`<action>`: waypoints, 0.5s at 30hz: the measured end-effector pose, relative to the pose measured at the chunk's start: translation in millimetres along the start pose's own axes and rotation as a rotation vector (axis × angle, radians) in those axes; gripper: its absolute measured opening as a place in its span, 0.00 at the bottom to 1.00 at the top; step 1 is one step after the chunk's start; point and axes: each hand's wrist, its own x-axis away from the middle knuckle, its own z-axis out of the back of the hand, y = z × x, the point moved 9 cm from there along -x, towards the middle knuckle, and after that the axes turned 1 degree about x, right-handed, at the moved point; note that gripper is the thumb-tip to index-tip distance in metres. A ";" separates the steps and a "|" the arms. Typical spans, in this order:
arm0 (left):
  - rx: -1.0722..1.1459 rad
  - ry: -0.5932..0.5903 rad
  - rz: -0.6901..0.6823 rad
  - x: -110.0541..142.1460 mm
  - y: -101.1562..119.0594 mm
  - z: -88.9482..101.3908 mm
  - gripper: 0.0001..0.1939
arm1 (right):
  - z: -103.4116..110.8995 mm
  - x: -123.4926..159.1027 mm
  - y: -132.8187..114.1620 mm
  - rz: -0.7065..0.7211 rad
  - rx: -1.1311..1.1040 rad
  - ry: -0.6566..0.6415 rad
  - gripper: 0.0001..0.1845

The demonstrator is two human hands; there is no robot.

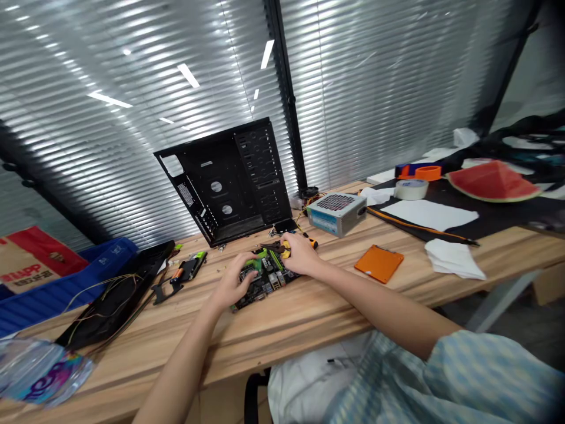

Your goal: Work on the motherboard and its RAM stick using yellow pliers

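A motherboard [270,279] with bright green parts lies on the wooden table in front of me. My left hand [236,284] is at its left side, with fingers curved over the edge and thumb apart, steadying the board. My right hand [301,255] grips pliers [286,249] with yellow handles above the board's upper right part. The dark jaws point left, over the board's far edge; whether they pinch anything is too small to tell. Behind the board stands an open black computer case [225,182].
Right of the case sits a power supply [338,213]. An orange drive plate [379,263] and white tissue [454,259] lie to the right, near tape [411,189] and a watermelon piece [492,181]. At left are a black panel [117,303], a blue bin [66,288] and a plastic bottle [44,371].
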 end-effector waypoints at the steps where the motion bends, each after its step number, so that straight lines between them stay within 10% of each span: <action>1: 0.004 0.045 0.014 -0.1 -2.5 3.3 0.15 | -0.1 0.3 -0.4 0.005 0.010 -0.003 0.18; 15: -0.242 0.149 0.124 1.0 -17.2 10.7 0.19 | 2.6 4.4 -11.1 0.099 0.070 0.009 0.17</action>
